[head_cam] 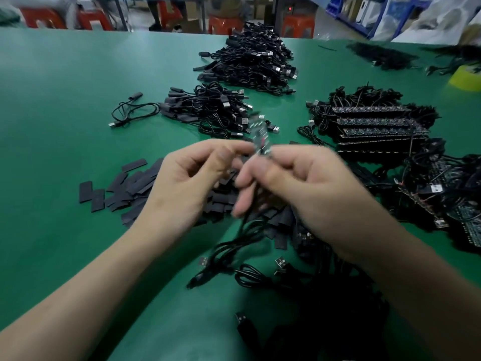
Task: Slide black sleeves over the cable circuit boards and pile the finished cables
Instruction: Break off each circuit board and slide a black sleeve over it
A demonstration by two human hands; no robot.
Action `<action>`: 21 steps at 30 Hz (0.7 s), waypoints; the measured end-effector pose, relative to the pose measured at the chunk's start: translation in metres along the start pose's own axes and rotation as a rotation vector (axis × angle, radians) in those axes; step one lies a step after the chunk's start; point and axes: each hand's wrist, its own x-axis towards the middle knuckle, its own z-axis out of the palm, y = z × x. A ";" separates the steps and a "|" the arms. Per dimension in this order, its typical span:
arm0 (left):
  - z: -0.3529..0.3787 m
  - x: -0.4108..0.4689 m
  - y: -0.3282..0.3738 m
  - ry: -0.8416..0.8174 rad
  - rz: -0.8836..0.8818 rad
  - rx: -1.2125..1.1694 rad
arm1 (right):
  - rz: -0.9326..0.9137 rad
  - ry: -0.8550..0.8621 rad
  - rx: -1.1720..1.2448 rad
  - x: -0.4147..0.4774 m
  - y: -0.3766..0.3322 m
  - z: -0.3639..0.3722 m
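- While both hands meet at mid-frame, I see the left hand [192,173] with its fingers curled and its thumb and forefinger pinched against the left edge of a small circuit board [260,142]. Blur hides whether anything else is in that pinch.
- My right hand [299,183] is curled round the board's lower end. The board stands tilted above the fingertips, lifted off the table.
- Its thin black cable [234,246] drops from under the right thumb and loops down to a metal USB plug [203,262] lying on the mat.
- The board is a narrow strip with red and pale specks; any printing on it is too blurred to read.
- Flat, matte black sleeves [125,188], short rectangles, lie scattered in a loose heap under and to the left of the hands.
- The table [65,100] is covered in a smooth green mat with a soft sheen.
- Beyond the hands sits a small pile of sleeved cables [213,110], with a larger pile [255,61] farther back, glossy black cords and silver plugs tangled together.
- One single sleeved cable [132,110] lies apart, left of the small pile.
- On the right, long board panels [377,126] are stacked in rows, with wires still attached.
- A yellow-green roll [466,76] sits at the far right edge.
- Red plastic stools [298,26] stand behind the table, and the white marks on them are unreadable.
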 end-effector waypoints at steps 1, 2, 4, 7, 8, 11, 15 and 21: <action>-0.006 0.001 -0.007 0.011 0.051 0.252 | -0.021 0.041 0.074 0.001 -0.005 -0.005; -0.011 0.001 -0.012 -0.016 0.100 0.529 | -0.042 0.088 0.134 0.002 -0.010 -0.013; -0.016 -0.001 -0.017 -0.134 0.129 0.921 | -0.110 0.166 0.251 0.004 -0.023 -0.034; -0.018 -0.005 -0.021 -0.191 0.152 1.052 | -0.231 0.191 0.202 0.004 -0.039 -0.064; -0.018 -0.005 -0.021 -0.197 0.189 1.068 | -0.240 0.222 0.063 0.002 -0.043 -0.069; -0.019 -0.005 -0.018 -0.196 0.276 1.113 | -0.211 0.297 -0.473 -0.004 -0.041 -0.071; -0.013 -0.008 -0.015 -0.044 0.270 0.940 | 0.013 0.200 -0.736 -0.008 -0.018 -0.049; 0.012 -0.018 -0.010 -0.034 -0.036 0.175 | 0.087 0.160 -0.624 -0.007 0.020 -0.022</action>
